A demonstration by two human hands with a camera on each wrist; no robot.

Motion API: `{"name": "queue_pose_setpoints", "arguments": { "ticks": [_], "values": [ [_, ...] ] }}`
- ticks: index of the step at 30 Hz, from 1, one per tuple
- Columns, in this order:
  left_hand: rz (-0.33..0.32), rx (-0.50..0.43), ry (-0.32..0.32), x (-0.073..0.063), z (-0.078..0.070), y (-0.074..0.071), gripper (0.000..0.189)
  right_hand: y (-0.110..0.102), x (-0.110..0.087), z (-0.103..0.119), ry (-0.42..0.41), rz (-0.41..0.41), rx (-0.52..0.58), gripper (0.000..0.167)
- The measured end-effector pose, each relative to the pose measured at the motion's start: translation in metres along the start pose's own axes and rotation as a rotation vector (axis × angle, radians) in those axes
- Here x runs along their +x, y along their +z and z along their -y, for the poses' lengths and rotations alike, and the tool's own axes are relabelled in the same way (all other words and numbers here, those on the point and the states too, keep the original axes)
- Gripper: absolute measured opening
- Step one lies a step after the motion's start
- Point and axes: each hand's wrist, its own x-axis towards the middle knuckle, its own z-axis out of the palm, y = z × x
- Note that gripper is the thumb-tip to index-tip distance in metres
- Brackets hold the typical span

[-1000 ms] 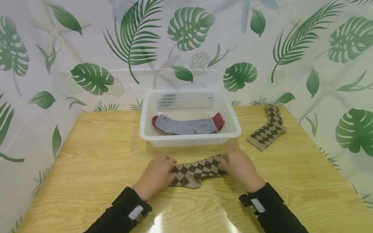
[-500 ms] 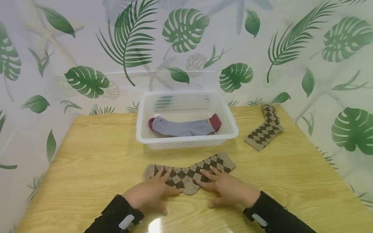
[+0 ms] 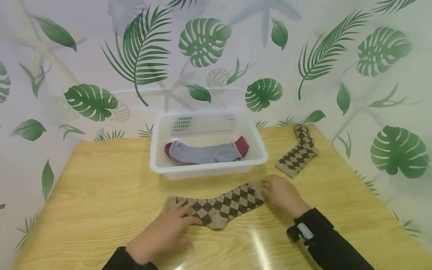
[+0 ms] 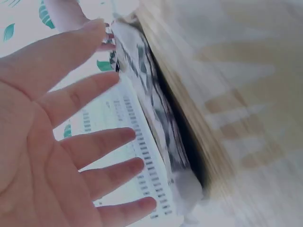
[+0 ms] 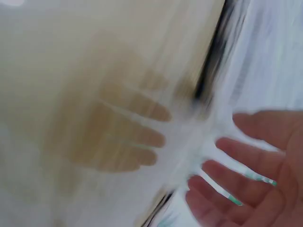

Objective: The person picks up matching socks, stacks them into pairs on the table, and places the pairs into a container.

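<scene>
Your right hand [image 3: 281, 193] is sliding out to the cuff [image 3: 257, 188], fingers loose, while your left hand [image 3: 163, 228] is resting splayed across that argyle sock [image 3: 226, 206] on the table [image 3: 101, 180], probably handling light and floppy, so pinch that cuff.

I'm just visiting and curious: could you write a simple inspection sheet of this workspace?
Surface: wood-grain table, bright reflection near the person.
Job's things: argyle sock laid out before a white basket; blue-grey sock inside; second argyle sock right of the basket.
Clutter: nothing seen.
Hands: left hand spread at the near sock's left end; right hand at its right end, contact unclear.
Cables: nothing seen.
Surroundings: leaf-print backdrop behind.
</scene>
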Motion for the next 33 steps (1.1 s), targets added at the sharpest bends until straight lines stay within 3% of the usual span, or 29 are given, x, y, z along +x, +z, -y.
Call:
{"name": "queue_pose_setpoints", "arguments": {
  "ticks": [2, 5, 9, 11, 15, 20, 24, 28, 33],
  "values": [
    [-0.004, 0.009, -0.03, -0.003, 0.001, 0.0, 0.052, -0.004, 0.01, -0.021, 0.043, -0.062, -0.038, 0.03],
    [0.023, -0.003, -0.069, -0.004, 0.001, 0.003, 0.054, -0.01, 0.02, -0.049, 0.108, -0.089, -0.084, 0.036],
    [0.052, -0.01, -0.061, -0.003, 0.001, 0.008, 0.052, -0.013, 0.023, -0.069, 0.171, -0.017, -0.099, 0.047],
    [0.042, -0.013, -0.042, -0.003, 0.001, 0.008, 0.047, -0.014, 0.021, -0.071, 0.18, 0.018, -0.102, 0.038],
    [-0.011, -0.055, -0.015, -0.005, 0.004, 0.006, 0.031, -0.015, 0.017, -0.064, 0.165, 0.08, -0.15, 0.007],
    [-0.055, -0.076, 0.009, -0.005, 0.004, 0.003, 0.024, -0.018, 0.014, -0.052, 0.138, 0.129, -0.185, 0.011],
    [-0.051, -0.063, 0.014, -0.004, 0.004, 0.003, 0.028, -0.026, 0.01, -0.048, 0.145, 0.034, -0.083, 0.02],
    [-0.093, -0.093, -0.001, -0.002, 0.004, 0.003, 0.033, -0.046, 0.006, -0.034, 0.14, -0.092, -0.016, 0.018],
    [-0.161, -0.238, -0.006, 0.009, -0.001, 0.003, 0.033, -0.077, -0.007, -0.004, 0.129, -0.209, 0.042, 0.016]
  ]
}}
